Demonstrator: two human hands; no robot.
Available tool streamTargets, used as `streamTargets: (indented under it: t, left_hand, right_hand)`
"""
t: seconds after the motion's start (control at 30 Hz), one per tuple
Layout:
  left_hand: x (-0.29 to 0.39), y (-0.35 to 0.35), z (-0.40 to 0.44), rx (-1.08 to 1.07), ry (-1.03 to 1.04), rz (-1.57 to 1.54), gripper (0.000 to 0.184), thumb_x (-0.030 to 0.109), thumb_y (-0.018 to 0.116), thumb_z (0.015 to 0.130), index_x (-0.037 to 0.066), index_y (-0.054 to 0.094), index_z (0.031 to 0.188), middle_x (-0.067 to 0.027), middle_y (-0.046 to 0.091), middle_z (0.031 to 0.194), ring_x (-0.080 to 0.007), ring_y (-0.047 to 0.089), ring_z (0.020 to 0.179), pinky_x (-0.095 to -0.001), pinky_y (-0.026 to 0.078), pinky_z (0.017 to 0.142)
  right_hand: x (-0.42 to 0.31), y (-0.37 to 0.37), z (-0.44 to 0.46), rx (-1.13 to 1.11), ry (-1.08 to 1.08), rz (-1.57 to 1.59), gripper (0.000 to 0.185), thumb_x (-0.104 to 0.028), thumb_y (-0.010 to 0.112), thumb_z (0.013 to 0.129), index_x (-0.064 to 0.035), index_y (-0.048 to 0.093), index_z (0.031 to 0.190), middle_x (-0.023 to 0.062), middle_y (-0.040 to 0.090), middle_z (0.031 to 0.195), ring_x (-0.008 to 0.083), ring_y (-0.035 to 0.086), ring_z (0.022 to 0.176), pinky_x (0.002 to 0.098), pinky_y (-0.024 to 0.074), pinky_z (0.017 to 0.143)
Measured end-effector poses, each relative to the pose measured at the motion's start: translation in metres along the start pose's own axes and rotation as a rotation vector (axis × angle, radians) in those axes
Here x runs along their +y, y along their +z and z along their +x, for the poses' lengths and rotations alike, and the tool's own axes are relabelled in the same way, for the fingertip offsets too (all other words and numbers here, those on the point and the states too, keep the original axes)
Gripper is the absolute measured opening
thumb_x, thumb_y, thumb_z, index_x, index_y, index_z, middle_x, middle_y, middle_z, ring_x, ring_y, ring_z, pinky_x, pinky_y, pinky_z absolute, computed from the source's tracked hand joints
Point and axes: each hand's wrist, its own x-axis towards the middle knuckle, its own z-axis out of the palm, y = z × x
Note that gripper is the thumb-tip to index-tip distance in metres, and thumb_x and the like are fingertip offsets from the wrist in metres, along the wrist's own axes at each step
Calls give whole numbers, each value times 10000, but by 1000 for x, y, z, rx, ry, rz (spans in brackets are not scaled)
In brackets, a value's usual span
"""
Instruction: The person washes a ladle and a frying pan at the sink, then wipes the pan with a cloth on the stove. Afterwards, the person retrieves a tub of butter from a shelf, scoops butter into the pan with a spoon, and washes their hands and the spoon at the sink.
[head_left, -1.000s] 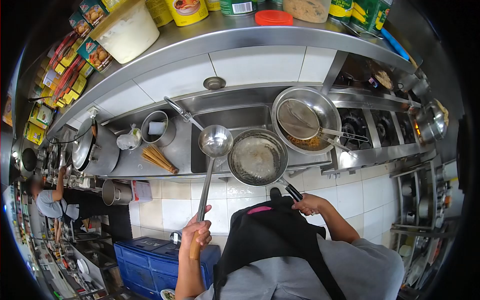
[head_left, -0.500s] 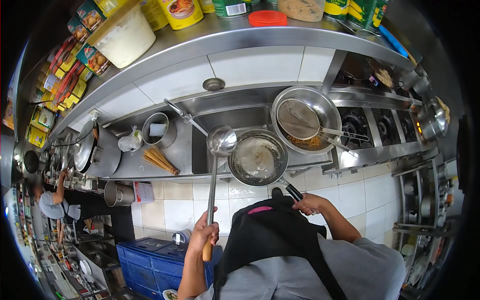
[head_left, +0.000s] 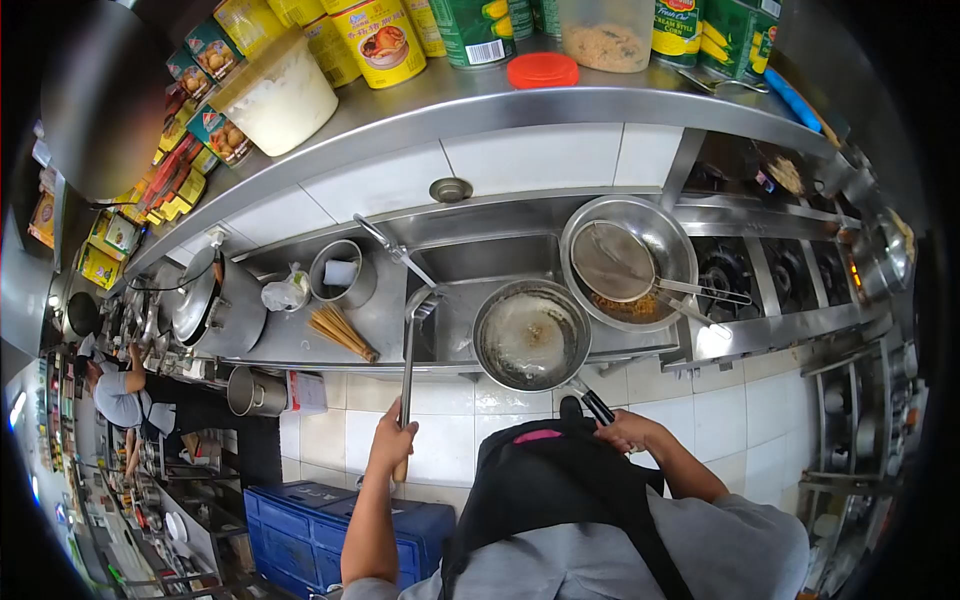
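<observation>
My left hand is closed around the handle of a long metal ladle with a wooden end. The ladle's bowl is turned on its side over the left part of the sink, so its inside is mostly hidden. My right hand grips the black handle of a frying pan, which is held over the sink's front edge. Cloudy, pale liquid or foam with brown specks covers the pan's bottom. The faucet reaches over the sink near the ladle bowl.
Right of the pan, a strainer rests in a large metal bowl with brown bits. Gas burners lie beyond. Bamboo sticks, a small pot and a large pot stand left. A co-worker is far left.
The ladle has swung left away from the pan and its bowl has tipped from facing up to sideways. My left hand moved left with it. The pan remains held; the whole view has shifted slightly.
</observation>
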Motion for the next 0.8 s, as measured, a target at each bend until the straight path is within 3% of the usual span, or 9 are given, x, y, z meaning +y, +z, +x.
streamTargets:
  t: [0.03, 0.07, 0.13, 0.23, 0.37, 0.43, 0.6, 0.73, 0.8]
  left_hand:
    - [2, 1, 13, 62, 49, 237, 633, 98, 588, 819, 67, 411, 1426, -148, 648, 723, -255, 641, 560, -380, 525, 556]
    - [1, 4, 29, 74, 48, 235, 633, 98, 588, 819, 67, 411, 1426, -148, 648, 723, -255, 641, 560, -380, 525, 556]
    - [5, 6, 56, 238, 158, 887, 727, 126, 585, 765, 141, 383, 1463, -221, 686, 848, -349, 692, 748, -467, 545, 703]
    - [28, 7, 77, 216, 35, 1020, 754, 137, 567, 744, 202, 375, 1470, -219, 691, 900, -386, 680, 857, -504, 532, 770]
    - [65, 3, 80, 305, -23, 984, 758, 135, 554, 742, 240, 376, 1471, -222, 685, 961, -404, 670, 880, -507, 521, 826]
    - [56, -6, 96, 378, 85, 945, 726, 135, 536, 739, 252, 420, 1446, -239, 661, 1068, -400, 663, 917, -526, 511, 839]
    - [91, -7, 100, 416, 82, 898, 678, 128, 539, 746, 227, 464, 1413, -249, 675, 985, -423, 653, 915, -525, 509, 817]
    - [69, 29, 85, 490, 80, 773, 644, 140, 543, 765, 246, 481, 1397, -262, 673, 928, -427, 656, 869, -534, 510, 780]
    - [26, 56, 79, 483, 116, 687, 666, 147, 551, 782, 282, 443, 1425, -234, 680, 961, -415, 661, 879, -534, 514, 789]
  right_hand:
    - [-2, 1, -3, 0, -23, -27, 220, -106, 666, 866, -138, 452, 824, -50, 385, 522, 58, 351, 376, 243, 272, 334]
    - [-4, 1, -4, -5, -28, -40, 211, -102, 653, 868, -133, 453, 810, -48, 388, 524, 62, 354, 379, 247, 270, 334]
    - [-6, 0, -6, -3, -32, -74, 209, -101, 651, 866, -131, 453, 805, -48, 389, 525, 63, 355, 378, 249, 274, 333]
    - [-5, -8, -1, -11, -39, -98, 209, -117, 658, 850, -125, 456, 794, -46, 394, 523, 61, 356, 377, 253, 288, 330]
    - [-9, -21, 3, -53, -60, -106, 228, -158, 682, 826, -121, 462, 778, -46, 401, 516, 56, 362, 376, 259, 294, 327]
    - [-11, -26, 5, -49, -93, -202, 228, -159, 687, 819, -119, 467, 774, -46, 406, 519, 63, 366, 373, 262, 296, 327]
    - [-22, -49, 15, -191, -86, -209, 215, -113, 690, 821, -106, 475, 829, -35, 433, 541, 68, 376, 383, 255, 298, 342]
    - [-32, -61, 5, -293, 3, -250, 225, -113, 699, 822, -96, 476, 797, -23, 438, 511, 79, 401, 369, 270, 301, 334]
    - [-42, -64, -2, -273, -25, -443, 230, -134, 703, 825, -92, 490, 752, 2, 453, 480, 91, 413, 351, 278, 306, 325]
